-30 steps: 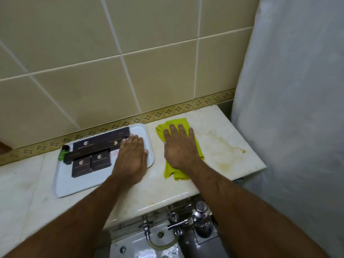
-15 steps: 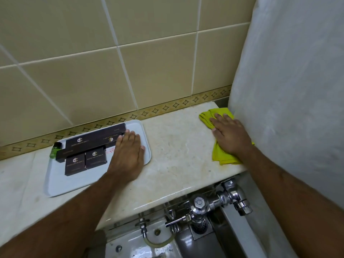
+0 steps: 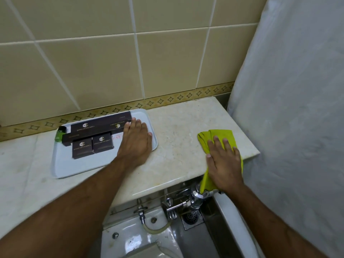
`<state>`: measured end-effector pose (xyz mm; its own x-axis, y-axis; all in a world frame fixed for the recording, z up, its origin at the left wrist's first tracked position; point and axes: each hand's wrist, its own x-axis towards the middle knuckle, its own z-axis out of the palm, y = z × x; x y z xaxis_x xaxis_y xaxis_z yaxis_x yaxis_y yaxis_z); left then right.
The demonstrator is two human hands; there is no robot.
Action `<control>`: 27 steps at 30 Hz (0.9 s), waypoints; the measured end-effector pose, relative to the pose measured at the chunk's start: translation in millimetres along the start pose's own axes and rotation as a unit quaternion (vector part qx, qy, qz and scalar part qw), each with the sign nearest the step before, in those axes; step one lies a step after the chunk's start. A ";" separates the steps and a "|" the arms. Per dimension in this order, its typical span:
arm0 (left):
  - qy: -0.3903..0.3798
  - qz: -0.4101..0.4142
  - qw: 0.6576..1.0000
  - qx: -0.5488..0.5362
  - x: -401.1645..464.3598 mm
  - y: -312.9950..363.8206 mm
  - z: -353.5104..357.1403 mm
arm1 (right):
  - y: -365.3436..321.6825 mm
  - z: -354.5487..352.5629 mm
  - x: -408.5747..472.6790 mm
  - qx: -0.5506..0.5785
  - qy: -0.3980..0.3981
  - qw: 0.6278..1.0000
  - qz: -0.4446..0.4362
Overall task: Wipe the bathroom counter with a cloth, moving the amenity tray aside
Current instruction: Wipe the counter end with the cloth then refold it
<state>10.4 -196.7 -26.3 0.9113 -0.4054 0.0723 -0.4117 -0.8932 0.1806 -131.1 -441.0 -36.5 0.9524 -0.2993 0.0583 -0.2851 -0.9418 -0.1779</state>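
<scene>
A pale grey amenity tray lies on the left half of the marble counter. It carries several dark boxes and a small green bottle. My left hand rests flat on the tray's right end, fingers spread. A yellow-green cloth lies at the counter's front right corner, part of it hanging over the edge. My right hand presses flat on the cloth.
A beige tiled wall with a patterned border backs the counter. A white shower curtain hangs on the right. Below the counter edge are chrome flush fittings, a floor drain and a white toilet cistern.
My right hand slid the cloth from beside the tray to the far right, then back toward the front edge. My left hand stayed on the tray.
</scene>
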 end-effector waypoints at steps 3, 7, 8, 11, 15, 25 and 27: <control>-0.005 0.005 0.998 -0.059 -7.2 0.9 -3.9 | -38.0 6.5 -20.2 0.004 -0.016 0.999 -0.032; 0.058 0.001 0.987 -0.149 -27.6 -9.4 -37.7 | -103.8 15.5 -50.2 0.039 -0.027 0.996 -0.079; 0.080 -0.016 0.985 -0.153 -39.6 -19.0 -49.5 | -121.1 18.5 -57.2 0.046 -0.032 0.995 -0.088; 0.132 -0.107 0.980 -0.103 -104.9 -76.7 -82.5 | -182.3 24.3 -78.1 0.052 -0.037 0.990 -0.126; 0.084 -0.275 0.956 -0.055 -210.9 -142.7 -100.1 | -243.2 31.0 -96.1 0.065 -0.046 0.985 -0.152; 0.064 -0.327 0.943 -0.018 -285.2 -191.9 -77.6 | -392.9 46.3 -132.7 0.167 -0.158 0.940 -0.251; 0.062 -0.329 0.942 -0.025 -284.5 -193.8 -75.2 | -412.7 48.5 -126.6 0.204 -0.213 0.923 -0.247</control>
<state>-168.5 106.3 -8.1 0.9644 0.2608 0.0426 0.2399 -0.9316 0.2731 -128.8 -7.0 -18.1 0.9359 0.3209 -0.1450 0.1776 -0.7858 -0.5924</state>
